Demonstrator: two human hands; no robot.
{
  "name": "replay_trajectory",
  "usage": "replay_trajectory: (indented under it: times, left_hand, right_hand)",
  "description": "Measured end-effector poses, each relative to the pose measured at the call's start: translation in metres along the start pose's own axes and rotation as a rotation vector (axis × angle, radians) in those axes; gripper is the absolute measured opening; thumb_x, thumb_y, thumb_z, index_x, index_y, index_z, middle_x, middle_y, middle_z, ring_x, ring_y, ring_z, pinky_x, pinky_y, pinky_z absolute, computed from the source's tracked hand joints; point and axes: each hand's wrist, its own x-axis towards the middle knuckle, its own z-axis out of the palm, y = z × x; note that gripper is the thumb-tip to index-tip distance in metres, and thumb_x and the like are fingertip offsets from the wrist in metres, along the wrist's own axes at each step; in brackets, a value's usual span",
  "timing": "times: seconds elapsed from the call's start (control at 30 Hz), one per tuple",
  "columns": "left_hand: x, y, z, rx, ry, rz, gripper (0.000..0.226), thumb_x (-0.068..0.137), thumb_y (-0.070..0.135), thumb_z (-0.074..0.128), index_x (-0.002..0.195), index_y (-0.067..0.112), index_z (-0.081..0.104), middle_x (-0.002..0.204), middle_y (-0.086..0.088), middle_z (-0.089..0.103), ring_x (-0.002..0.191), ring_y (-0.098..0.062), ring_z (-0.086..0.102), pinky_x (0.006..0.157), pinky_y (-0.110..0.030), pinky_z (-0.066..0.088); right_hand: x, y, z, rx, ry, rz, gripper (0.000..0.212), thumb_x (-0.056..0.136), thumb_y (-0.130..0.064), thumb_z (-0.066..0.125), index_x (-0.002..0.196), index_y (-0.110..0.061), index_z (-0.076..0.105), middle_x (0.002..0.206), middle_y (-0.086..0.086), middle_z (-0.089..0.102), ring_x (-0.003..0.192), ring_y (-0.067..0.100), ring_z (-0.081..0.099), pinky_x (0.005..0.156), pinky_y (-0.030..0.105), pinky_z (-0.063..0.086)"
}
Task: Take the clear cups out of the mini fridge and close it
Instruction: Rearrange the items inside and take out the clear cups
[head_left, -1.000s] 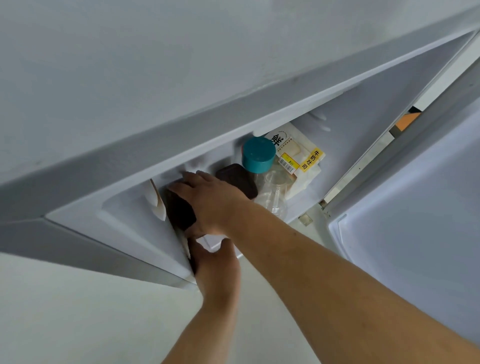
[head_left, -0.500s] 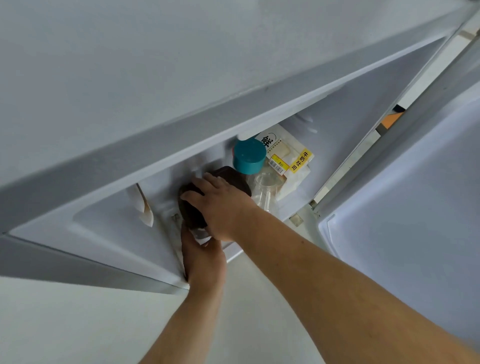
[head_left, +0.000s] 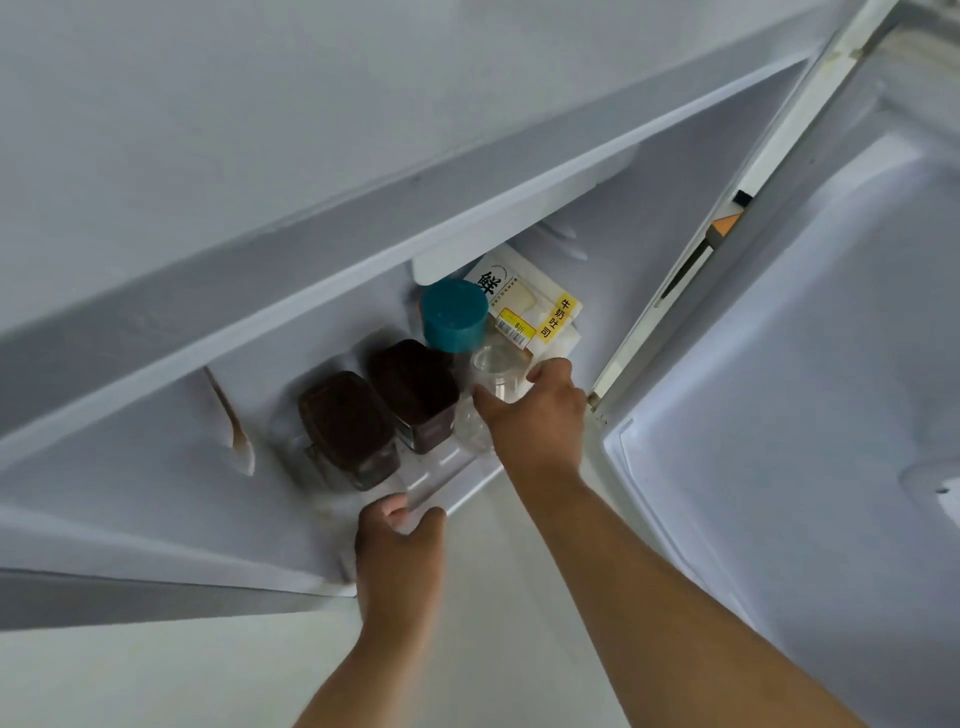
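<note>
It looked like a home setting. A small white fridge (head_left: 363, 156) stood open, stocked with a packaged bread bag (head_left: 540, 306) and dark-lidded jars (head_left: 348, 415).

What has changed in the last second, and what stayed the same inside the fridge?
The right hand left the dark jar and moved right to close around the clear cup. The left hand drew back to the front edge of the fridge floor. The second dark jar, the teal-capped bottle and the bread bag stayed in place; the door stays open.
</note>
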Motion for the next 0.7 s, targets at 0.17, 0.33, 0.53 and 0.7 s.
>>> replay_trajectory:
  times: [0.17,0.33,0.53,0.7]
  left_hand:
    - [0.001,0.002,0.004,0.272,-0.142,0.128,0.012,0.087,0.031,0.068,0.093,0.035,0.059,0.098,0.016,0.069,0.089,0.001,0.063,0.071,-0.028,0.046]
    - [0.004,0.008,0.005,0.331,-0.167,0.169,0.012,0.088,0.029,0.068,0.089,0.034,0.058,0.096,0.019,0.067,0.09,0.003,0.061,0.079,-0.032,0.048]
    - [0.007,0.006,0.005,0.352,-0.163,0.2,0.013,0.088,0.03,0.069,0.088,0.036,0.058,0.094,0.021,0.067,0.09,0.001,0.063,0.08,-0.032,0.049]
    - [0.006,0.005,0.006,0.417,-0.142,0.322,0.016,0.087,0.031,0.071,0.089,0.038,0.057,0.094,0.023,0.066,0.09,-0.001,0.064,0.07,-0.021,0.044]
  right_hand:
    - [0.004,-0.005,0.02,0.014,0.012,0.167,0.078,0.067,-0.068,0.084,0.105,-0.027,0.03,0.104,0.001,0.053,0.101,0.028,0.055,0.078,0.037,0.044]
    - [0.003,0.0,0.031,0.027,0.016,0.213,0.094,0.07,-0.065,0.084,0.135,-0.019,0.034,0.131,0.007,0.057,0.12,0.031,0.052,0.1,0.044,0.046]
    - [0.0,0.007,0.037,0.067,-0.014,0.191,0.099,0.073,-0.06,0.084,0.147,-0.025,0.027,0.127,0.005,0.066,0.118,0.031,0.058,0.096,0.046,0.051]
    - [-0.008,0.017,0.03,0.07,0.018,0.084,0.095,0.073,-0.054,0.082,0.146,-0.034,0.025,0.129,-0.001,0.063,0.117,0.025,0.055,0.095,0.043,0.05]
